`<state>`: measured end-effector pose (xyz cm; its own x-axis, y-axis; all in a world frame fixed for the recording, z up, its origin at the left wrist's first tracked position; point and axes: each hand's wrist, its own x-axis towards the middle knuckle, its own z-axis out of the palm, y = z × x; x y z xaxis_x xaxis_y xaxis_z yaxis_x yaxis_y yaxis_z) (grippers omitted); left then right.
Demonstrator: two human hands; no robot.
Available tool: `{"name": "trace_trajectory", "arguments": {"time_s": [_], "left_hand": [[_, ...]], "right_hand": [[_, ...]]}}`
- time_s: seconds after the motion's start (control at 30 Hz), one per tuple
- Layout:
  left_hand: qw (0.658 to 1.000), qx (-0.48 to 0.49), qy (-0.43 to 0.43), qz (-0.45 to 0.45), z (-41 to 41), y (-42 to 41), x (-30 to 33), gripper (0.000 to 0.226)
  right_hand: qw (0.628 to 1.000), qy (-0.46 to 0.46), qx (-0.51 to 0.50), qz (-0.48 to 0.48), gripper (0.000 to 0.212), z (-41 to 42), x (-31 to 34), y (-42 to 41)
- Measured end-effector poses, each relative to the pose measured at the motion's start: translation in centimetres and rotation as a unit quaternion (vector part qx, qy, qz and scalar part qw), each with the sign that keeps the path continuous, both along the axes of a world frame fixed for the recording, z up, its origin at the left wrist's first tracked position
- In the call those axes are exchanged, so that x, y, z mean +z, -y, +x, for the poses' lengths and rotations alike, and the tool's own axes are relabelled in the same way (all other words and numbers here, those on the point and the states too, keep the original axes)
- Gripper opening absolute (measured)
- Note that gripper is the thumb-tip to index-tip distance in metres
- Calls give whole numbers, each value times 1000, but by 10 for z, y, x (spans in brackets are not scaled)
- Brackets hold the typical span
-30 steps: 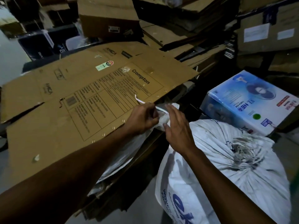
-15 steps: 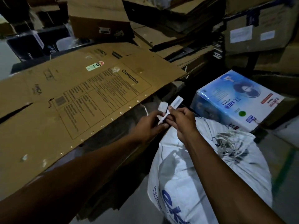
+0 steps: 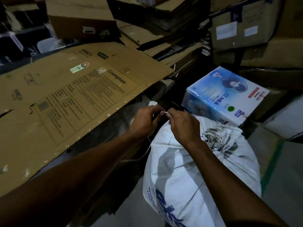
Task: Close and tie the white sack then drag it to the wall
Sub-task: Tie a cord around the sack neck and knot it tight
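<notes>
Above the near end of the white sack [image 3: 188, 174], both hands meet almost knuckle to knuckle. The left hand [image 3: 145, 121] has its fingers curled closed and pinched on a thin white string [image 3: 148, 149], which drops from under that hand and trails in a loose curve toward the left forearm. The right hand [image 3: 183, 126] is closed too, its thumb and first fingers pinching the end of the same string just where the two hands touch. The sack lies on the grey floor [image 3: 282, 185] at lower right, bulging full, with blue lettering on its near side and its far end gathered into a bunched, puckered knot [image 3: 218, 141]. Just behind the sack, touching or nearly touching it, sits a blue and white fan box [image 3: 224, 97], tilted. To the left, a large flattened cardboard sheet [image 3: 65, 102] printed with a table and the word Crompton slopes over a dark gap. Farther back, brown cartons [image 3: 80, 18] are stacked in dim light.
</notes>
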<state>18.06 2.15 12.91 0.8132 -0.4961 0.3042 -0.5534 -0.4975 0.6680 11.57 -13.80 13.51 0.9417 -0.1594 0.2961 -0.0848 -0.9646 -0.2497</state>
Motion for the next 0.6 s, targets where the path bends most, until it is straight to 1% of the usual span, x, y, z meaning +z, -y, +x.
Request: {"name": "trace_trajectory", "arguments": {"time_s": [0.1,0.2,0.3,0.37,0.43,0.5,0.6], "left_hand": [[1000,9,-4,23,0,6,1,26],[997,1,-6,76,8,5,-3,34],[992,-20,-2,126,12,5,-7,27],[987,-30,5,158,9,11,-7,23],[981,-26,13,190,7,19,-9,19],[977,-11,28,213,7,26,-8,21],[974,-2,39,221,0,51,-8,19]], "right_hand": [[999,-26,-20,3,21,-3,0,13],[997,-69,-37,-22,25,-11,4,30],[988,-132,-79,-33,31,-19,11,53],[979,-170,-108,-20,33,-27,12,71],[974,-184,-128,-12,34,-34,11,88],[971,-193,-140,-12,34,-40,10,104],[966,-207,-154,-17,31,-51,7,138]]}}
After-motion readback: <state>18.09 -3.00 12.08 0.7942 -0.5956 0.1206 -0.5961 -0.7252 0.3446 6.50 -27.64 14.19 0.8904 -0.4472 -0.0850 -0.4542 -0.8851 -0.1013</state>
